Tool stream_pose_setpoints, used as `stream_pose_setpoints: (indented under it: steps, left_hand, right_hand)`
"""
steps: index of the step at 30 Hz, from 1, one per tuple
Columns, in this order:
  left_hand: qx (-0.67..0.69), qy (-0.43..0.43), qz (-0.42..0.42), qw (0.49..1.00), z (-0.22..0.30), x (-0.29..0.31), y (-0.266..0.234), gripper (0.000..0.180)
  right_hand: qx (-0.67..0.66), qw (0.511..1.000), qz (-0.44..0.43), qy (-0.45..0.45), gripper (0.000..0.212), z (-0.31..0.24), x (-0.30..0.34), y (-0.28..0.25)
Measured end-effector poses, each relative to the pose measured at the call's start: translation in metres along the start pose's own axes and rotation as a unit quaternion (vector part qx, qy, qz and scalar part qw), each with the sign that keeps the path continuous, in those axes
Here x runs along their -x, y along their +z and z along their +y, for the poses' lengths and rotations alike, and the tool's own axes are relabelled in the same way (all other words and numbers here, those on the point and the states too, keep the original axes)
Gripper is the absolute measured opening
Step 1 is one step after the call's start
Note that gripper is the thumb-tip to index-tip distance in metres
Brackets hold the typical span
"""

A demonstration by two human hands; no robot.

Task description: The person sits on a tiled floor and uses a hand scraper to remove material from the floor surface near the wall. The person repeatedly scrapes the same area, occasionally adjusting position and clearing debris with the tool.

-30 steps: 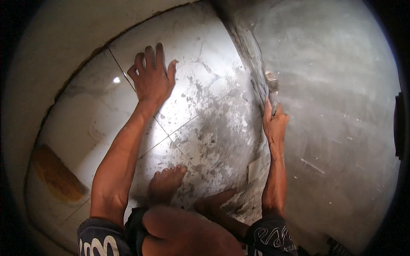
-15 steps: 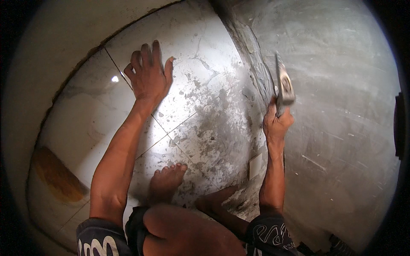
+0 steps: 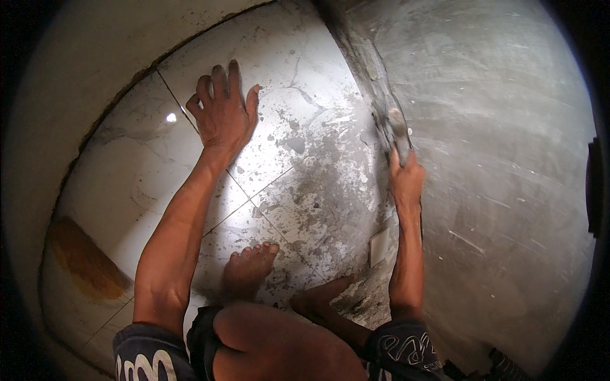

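Note:
My left hand (image 3: 222, 114) rests flat on the pale marble-look floor tile (image 3: 298, 57), fingers spread and holding nothing. On the right, my right hand (image 3: 406, 178) is closed round the handle of a hammer (image 3: 399, 124). The hammer's metal head is blurred by motion and lies over the rough, chipped strip (image 3: 377, 79) where the floor meets the grey wall. Whether it touches the strip I cannot tell. Most of the handle is hidden in my fist.
Grey crumbs and flakes of mortar (image 3: 295, 145) litter the tiles. A small tile piece (image 3: 379, 247) leans by the wall near my right forearm. The grey plastered wall (image 3: 502, 159) rises on the right. My bare foot (image 3: 249, 270) stands on the floor, and a brown stain (image 3: 89, 260) marks the left.
The hammer has come down and left from beside the wall onto the chipped strip, my right hand tilting with it. A larger grey flake now lies on the tile. My left hand has stayed put.

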State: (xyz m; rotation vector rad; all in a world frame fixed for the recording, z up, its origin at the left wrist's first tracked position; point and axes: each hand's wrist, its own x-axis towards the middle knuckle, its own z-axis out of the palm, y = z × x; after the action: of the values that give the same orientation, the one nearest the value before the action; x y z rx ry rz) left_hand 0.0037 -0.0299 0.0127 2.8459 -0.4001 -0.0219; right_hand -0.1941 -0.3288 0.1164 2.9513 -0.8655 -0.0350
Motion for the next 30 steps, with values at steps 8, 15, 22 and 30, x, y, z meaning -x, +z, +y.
stream_pose_setpoints:
  steps: [8, 15, 22, 30]
  left_hand:
    - [-0.009, -0.002, 0.014, 1.000, -0.002, 0.002, 0.004, 0.063]
    - [0.005, 0.000, 0.009, 1.000, 0.003, 0.000, 0.001, 0.062]
    - [-0.017, -0.012, 0.006, 1.000, -0.003, 0.002, 0.002, 0.063]
    - [-0.018, -0.004, 0.004, 1.000, 0.002, -0.002, 0.001, 0.065]
  right_hand:
    - [-0.180, 0.974, 0.126, -0.053, 0.028, -0.022, 0.013, -0.018]
    - [0.034, 0.994, -0.099, 0.007, 0.034, 0.010, 0.004, 0.004]
    - [-0.147, 0.974, 0.114, -0.131, 0.025, -0.022, 0.017, -0.023]
    - [-0.080, 0.992, -0.069, 0.065, 0.037, -0.003, -0.004, 0.000]
